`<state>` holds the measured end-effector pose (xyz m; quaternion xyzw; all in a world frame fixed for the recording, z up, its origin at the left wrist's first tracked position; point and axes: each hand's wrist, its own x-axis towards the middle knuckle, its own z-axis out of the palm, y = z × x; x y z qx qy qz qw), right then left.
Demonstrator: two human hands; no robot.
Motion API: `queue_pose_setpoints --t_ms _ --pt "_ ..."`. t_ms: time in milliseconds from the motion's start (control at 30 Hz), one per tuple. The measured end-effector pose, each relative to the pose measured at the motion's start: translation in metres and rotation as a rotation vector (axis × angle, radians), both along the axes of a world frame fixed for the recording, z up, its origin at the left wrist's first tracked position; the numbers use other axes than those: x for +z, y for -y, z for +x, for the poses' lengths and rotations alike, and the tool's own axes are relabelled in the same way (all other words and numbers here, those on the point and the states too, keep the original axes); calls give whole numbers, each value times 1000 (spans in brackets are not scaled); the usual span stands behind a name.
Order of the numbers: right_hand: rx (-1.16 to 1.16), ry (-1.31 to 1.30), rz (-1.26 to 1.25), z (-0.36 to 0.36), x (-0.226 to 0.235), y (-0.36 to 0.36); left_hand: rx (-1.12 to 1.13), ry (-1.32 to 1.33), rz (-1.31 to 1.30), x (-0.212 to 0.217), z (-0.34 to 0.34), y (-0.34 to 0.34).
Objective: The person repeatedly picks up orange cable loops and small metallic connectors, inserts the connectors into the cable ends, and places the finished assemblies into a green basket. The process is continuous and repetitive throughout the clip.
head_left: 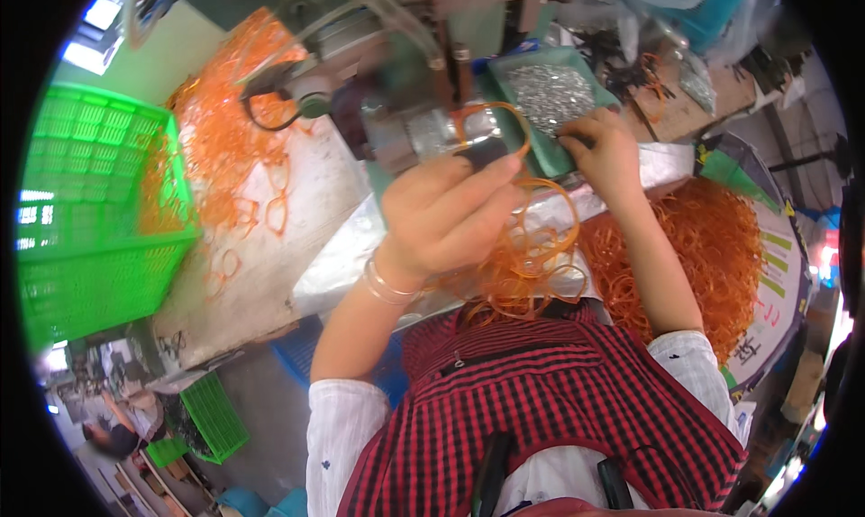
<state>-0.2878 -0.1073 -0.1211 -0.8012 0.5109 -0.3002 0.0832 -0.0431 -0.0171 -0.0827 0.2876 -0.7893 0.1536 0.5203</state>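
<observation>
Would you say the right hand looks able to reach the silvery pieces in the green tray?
Probably yes: the right hand is at the green tray, and the silvery pieces lie mostly uncovered.

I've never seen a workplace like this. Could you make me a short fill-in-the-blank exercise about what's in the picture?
1. The left hand holds a loop coloured ______.
2. The person's ______ hand is at the tray of small silvery pieces.
3. The apron is checked in black and ______.
4. The big basket near the picture's left edge is coloured ______.

Missing words: orange; right; red; green.
</observation>
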Motion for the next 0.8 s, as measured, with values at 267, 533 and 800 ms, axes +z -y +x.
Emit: queue_pose_setpoints --t_ms 267,533,800 --pt "16 43 -184 -5 -13 2 931 -88 172 -19 38 -98" --pt "119 232 -178 26 26 14 1272 -88 689 -39 346 -198" --pt "-56 149 -80 -19 -3 6 1216 -391 853 -126 244 -174"
